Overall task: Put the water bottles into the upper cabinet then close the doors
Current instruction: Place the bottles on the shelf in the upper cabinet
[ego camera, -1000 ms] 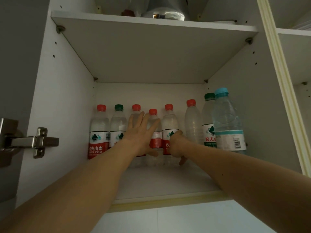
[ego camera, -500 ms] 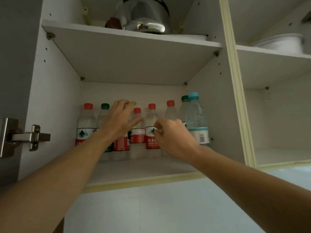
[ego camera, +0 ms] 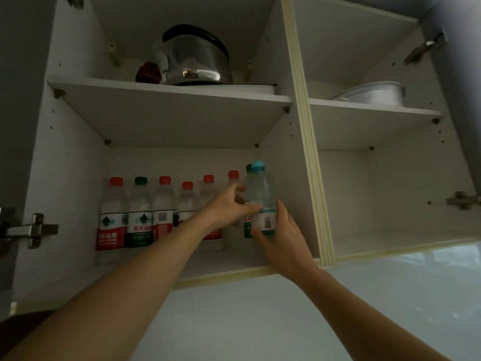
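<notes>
Gripping the blue-capped bottle (ego camera: 260,196) with my right hand (ego camera: 279,239) on the lower shelf (ego camera: 229,261); left hand (ego camera: 230,207) pinches its side too; other bottles (ego camera: 138,217) lined up left.

Two bare forearms reach up and forward toward the blue-capped water bottle (ego camera: 261,201). The left hand (ego camera: 229,208) comes in from that bottle's left, wrist straight, thumb laid against the bottle's side at label height, the other fingers loosely curled just beside its shoulder. The right hand (ego camera: 279,237) comes from below and to the bottle's right, fingers wrapped round the lower label from the right, thumb across its base on the near side.
</notes>
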Tool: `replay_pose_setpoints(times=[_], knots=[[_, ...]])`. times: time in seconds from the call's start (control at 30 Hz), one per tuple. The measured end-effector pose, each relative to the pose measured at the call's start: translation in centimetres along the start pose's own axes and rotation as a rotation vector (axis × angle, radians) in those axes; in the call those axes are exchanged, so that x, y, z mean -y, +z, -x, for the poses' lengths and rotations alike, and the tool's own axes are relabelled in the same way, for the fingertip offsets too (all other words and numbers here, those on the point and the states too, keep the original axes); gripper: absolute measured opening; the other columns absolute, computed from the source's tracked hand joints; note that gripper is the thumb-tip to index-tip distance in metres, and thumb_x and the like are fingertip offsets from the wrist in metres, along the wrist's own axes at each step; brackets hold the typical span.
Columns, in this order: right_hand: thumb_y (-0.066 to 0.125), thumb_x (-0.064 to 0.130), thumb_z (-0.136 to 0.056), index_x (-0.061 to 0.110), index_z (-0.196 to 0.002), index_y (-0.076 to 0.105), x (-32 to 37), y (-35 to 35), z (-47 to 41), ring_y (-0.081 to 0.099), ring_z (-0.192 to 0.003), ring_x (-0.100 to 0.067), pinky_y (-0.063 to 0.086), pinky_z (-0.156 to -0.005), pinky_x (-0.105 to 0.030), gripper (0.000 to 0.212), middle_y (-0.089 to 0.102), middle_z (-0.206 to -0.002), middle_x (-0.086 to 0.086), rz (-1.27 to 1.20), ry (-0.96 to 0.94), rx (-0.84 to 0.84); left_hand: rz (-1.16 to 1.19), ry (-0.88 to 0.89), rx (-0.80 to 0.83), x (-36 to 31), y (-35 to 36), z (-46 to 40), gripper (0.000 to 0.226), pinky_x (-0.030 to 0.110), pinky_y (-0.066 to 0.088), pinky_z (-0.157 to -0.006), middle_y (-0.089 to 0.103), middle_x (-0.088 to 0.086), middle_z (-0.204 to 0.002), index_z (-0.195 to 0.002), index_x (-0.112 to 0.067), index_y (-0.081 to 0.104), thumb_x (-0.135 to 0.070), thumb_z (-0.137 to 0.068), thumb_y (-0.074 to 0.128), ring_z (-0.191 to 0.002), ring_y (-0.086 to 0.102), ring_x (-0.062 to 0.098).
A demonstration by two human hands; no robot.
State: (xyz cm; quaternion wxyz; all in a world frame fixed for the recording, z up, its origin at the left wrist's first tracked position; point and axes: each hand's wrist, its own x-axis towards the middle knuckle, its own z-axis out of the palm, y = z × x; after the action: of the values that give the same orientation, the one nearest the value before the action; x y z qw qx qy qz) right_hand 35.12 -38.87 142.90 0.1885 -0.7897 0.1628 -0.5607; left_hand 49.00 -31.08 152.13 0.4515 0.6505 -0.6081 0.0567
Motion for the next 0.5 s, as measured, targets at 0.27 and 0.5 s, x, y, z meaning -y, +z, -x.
replay_pose_setpoints(times=[0.27, 0.5], knots=[[0.073, 0.022, -0.090, 0.032, -0.146, 0.040, -1.1, -1.5, -0.6, 0.061, -0.089, 0.013, 0.050, -0.065, -0.005, 0.066, 0.056, -0.101, 0.030, -0.273, 0.041, 0.088, 0.171, -0.037, -0.088, -0.9, 2.7, 0.4, 0.045, 0.032, 0.058, -0.079, 0.069, -0.008, -0.110, -0.111, -0.038, 0.049, -0.035, -0.080, 0.083, -0.096, 0.068, 0.008], [0.074, 0.033, -0.089, 0.022, -0.148, 0.041, -1.2, -1.7, -0.8, 0.057, -0.098, 0.003, 0.050, -0.078, -0.012, 0.069, 0.061, -0.130, 0.009, -0.137, 0.061, 0.136, 0.178, -0.094, -0.178, -0.4, -0.7, 2.8, 0.043, 0.034, 0.057, -0.082, 0.067, -0.010, -0.105, -0.100, -0.041, 0.050, -0.025, -0.079, 0.084, -0.095, 0.067, 0.009]])
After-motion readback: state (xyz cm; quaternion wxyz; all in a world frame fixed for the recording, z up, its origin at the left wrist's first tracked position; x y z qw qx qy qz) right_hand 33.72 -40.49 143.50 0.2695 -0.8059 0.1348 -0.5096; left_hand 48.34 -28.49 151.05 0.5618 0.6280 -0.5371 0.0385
